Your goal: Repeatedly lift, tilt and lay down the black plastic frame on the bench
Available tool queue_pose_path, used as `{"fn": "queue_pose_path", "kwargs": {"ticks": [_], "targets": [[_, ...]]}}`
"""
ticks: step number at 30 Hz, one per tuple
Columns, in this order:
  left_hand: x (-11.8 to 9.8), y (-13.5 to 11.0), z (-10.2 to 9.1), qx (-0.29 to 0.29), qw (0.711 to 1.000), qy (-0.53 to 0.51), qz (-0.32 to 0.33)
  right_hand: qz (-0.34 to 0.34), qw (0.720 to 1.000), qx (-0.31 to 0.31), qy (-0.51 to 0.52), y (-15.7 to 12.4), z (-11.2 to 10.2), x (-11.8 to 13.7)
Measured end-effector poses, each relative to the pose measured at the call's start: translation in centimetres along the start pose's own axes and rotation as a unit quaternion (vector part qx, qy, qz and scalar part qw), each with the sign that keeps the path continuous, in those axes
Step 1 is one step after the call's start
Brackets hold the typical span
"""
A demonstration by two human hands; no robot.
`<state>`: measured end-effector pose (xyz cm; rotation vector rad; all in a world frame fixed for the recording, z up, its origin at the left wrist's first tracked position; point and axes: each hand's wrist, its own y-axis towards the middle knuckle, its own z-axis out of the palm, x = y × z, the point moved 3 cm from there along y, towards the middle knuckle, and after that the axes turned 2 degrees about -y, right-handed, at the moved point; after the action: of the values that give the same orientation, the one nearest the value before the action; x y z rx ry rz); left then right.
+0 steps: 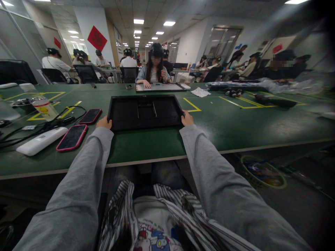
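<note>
A black rectangular panel (123,111) with a raised rim lies on or just above the green table in front of me. Its middle has a recessed section with two thin light strips and a small bracket-like part. Its exact kind I cannot make out. My left hand (104,122) is closed on the panel's left edge near the front corner. On the opposite side, my right hand (187,119) grips the right edge, thumb on top. Close to my left hand lie a dark phone with a red rim (90,116) and a phone in a pink case (72,137).
Left on the table (146,144) are a white power bank-like device (42,141), black cables (65,120) and a bottle (43,106). Across sits a person (156,69) with a framed board (159,88). Crumpled tissue (200,92) and plastic wrap (293,85) lie right; a basket (263,172) stands below.
</note>
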<state>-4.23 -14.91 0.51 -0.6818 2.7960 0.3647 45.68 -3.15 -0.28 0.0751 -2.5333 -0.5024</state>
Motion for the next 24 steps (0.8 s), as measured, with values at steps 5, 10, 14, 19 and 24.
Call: {"fn": "queue_pose_path", "kwargs": {"ticks": [5, 10, 14, 19, 24], "targets": [[-0.08, -0.07, -0.14, 0.006, 1.0, 0.006, 0.0, 0.002, 1.0, -0.004, 0.004, -0.07, -0.05, 0.06], [-0.04, -0.07, -0.12, 0.008, 1.0, 0.01, -0.002, -0.001, 1.0, -0.002, 0.006, -0.19, -0.18, 0.23], [-0.09, -0.07, -0.15, 0.006, 1.0, 0.011, 0.003, -0.002, 1.0, -0.002, 0.009, -0.28, -0.27, 0.3], [-0.18, -0.2, -0.29, 0.005, 1.0, 0.01, -0.001, 0.0, 1.0, -0.003, 0.015, -0.41, -0.4, 0.41], [0.02, -0.11, -0.13, 0.001, 1.0, 0.0, 0.004, -0.004, 1.0, -0.005, 0.013, -0.53, -0.52, 0.65]]}}
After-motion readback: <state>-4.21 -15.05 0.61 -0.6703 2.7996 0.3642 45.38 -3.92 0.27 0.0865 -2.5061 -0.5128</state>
